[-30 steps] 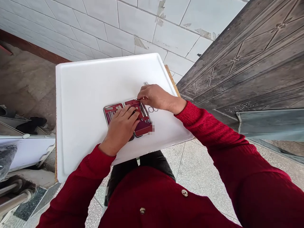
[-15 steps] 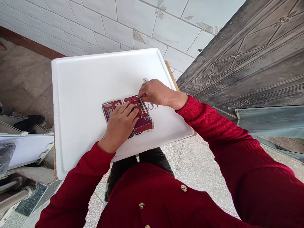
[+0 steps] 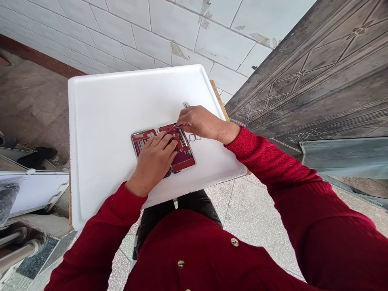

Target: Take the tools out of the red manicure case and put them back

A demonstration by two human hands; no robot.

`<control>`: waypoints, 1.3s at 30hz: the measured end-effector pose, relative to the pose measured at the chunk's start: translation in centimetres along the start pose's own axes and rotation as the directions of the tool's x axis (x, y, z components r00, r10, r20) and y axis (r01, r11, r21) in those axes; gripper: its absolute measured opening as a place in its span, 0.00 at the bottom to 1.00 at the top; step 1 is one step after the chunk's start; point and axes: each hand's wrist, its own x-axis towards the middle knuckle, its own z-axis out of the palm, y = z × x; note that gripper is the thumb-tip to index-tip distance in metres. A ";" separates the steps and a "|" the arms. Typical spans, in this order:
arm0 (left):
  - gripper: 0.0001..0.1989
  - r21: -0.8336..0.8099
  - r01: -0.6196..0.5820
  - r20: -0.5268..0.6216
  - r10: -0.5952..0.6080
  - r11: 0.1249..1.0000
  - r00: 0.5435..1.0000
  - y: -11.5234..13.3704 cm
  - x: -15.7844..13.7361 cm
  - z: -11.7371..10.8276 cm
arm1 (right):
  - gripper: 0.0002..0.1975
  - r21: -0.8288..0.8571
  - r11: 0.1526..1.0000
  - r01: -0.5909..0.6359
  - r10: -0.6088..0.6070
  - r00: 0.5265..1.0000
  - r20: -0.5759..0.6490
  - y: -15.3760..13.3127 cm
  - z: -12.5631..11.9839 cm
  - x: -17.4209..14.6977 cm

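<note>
A dark red manicure case (image 3: pixel 183 163) lies unfolded, both halves holding slim metal tools. My left hand (image 3: pixel 155 159) rests on the middle of it, fingers stretched out and spread across the right half. With bent fingers my right hand (image 3: pixel 200 122) pinches the top end of a small metal manicure tool (image 3: pixel 178 127) at that half's upper edge; the fingers partly cover it. Scissors (image 3: pixel 195 138) show their two finger loops just right of the case, below my right hand. Behind that hand pokes out the end of a silvery metal piece (image 3: pixel 186 104), probably a nail clipper.
Beneath the case is a white foam board (image 3: pixel 121 97) with a raised rim, on a wooden support (image 3: pixel 220 99). A white tiled wall (image 3: pixel 169 24) stands behind it. To the right is a grey patterned panel (image 3: pixel 291 81); household clutter (image 3: pixel 33 182) lies left.
Both hands keep nearly the same places on the case. My right fingers stay at the tool's top end. The view has shifted very slightly.
</note>
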 end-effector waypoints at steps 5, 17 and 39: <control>0.17 0.018 0.001 0.017 -0.002 1.000 1.000 0.2 0.1 -0.3 | 0.10 -0.116 0.991 0.066 -0.063 0.998 0.025 0.2 0.2 -0.1; 0.18 0.048 -0.006 0.021 0.005 0.999 1.000 0.2 0.1 -0.3 | 0.11 -0.358 0.934 0.006 0.010 0.999 0.042 -1.1 0.4 0.1; 0.17 0.022 -0.019 0.011 0.019 1.000 1.000 0.2 -0.1 -0.2 | 0.10 -0.342 0.933 -0.111 0.154 0.983 0.100 -2.8 -1.8 1.4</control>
